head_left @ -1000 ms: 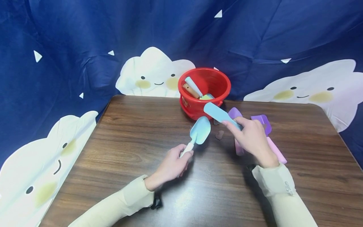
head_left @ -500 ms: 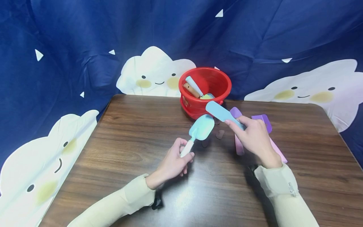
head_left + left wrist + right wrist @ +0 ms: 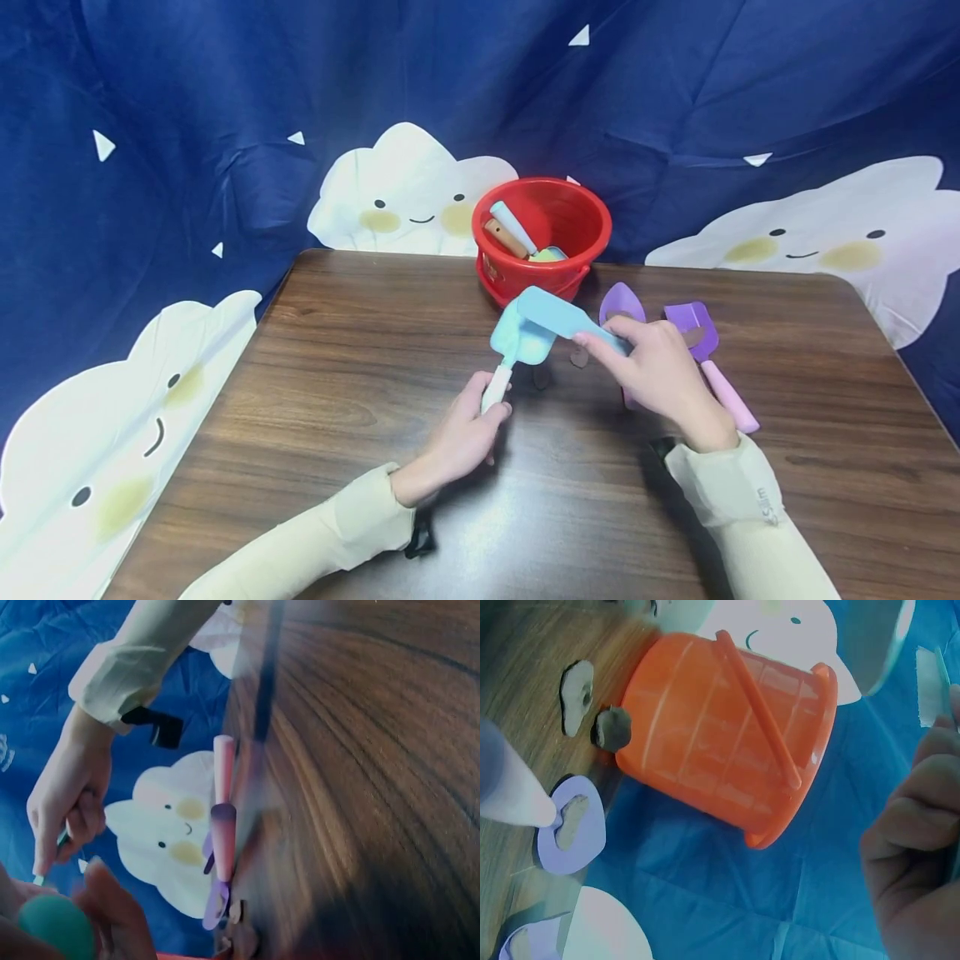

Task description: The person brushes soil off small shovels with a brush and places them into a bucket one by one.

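My left hand (image 3: 465,425) grips the white handle of a light blue toy shovel (image 3: 525,346), raised over the table before the bucket. The right hand (image 3: 663,362) holds a flat blue toy scraper (image 3: 558,317) by its narrow end. In the head view the scraper's broad end overlaps the shovel blade; whether they touch I cannot tell. A rounded teal end (image 3: 58,926) shows between the left fingers in the left wrist view. Behind the tools stands a red bucket (image 3: 498,271), with a pale blue handle (image 3: 513,227) and a brown handle (image 3: 505,239) inside.
Right of the bucket lie a pointed purple shovel (image 3: 621,300) and a square purple shovel (image 3: 681,315) with a pink handle, each bearing a greyish-brown piece. More flat pieces (image 3: 577,696) lie by the bucket's foot. A blue cloud-print curtain (image 3: 225,100) hangs behind.
My right hand has brought the scraper left and slightly down, across the shovel blade. The left hand raised the shovel's blade to the right, then swung it back left. The bucket has stayed put.
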{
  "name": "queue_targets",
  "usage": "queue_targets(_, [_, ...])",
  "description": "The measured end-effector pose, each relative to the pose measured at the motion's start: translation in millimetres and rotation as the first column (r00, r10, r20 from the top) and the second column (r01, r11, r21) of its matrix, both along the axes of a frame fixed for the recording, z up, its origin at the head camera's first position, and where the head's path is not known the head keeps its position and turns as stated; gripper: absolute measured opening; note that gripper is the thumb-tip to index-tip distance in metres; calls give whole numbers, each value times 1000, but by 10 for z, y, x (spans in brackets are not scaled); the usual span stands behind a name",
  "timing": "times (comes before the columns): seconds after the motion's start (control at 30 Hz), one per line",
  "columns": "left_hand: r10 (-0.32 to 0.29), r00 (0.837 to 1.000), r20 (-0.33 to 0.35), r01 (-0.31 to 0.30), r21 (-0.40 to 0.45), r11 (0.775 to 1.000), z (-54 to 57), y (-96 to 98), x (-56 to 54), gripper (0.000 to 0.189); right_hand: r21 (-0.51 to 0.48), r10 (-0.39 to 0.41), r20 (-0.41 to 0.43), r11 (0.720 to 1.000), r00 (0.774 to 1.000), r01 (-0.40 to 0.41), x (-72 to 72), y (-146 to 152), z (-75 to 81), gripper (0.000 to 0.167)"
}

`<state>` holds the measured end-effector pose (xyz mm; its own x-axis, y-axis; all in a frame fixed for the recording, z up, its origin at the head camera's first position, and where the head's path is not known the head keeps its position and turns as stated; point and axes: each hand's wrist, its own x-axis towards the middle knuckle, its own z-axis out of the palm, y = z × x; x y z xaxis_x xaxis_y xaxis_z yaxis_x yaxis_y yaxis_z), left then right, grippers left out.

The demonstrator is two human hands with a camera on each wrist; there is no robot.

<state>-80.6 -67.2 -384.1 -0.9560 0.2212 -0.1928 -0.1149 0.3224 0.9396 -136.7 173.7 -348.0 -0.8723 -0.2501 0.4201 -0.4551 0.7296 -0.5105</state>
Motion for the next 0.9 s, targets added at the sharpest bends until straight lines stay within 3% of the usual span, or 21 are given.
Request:
queue_targets(0.17, [-50,995,92,36,149,988,-13,21,27,31,21,71,-4,997,997,-71,1,-86,-34,16])
queue_targets(0.4, [-98,978,183,33,332,943,-32,71,20,28,73,228,20,971,973,-229,45,-211,-64,16])
queue_targets(0.6, [-107,977,183,41,334,942,-35,110,40,30,94,264,54,959,963,-268,65,-270,-72,19])
queue_targets(0.8, [-75,987,143,45,205,978,-33,119,84,26,128,229,17,965,973,-229,60,-292,-77,17])
queue_targets(0.9, [-69,989,131,45,181,982,-33,114,90,24,145,204,-22,969,979,-199,52,-300,-87,18])
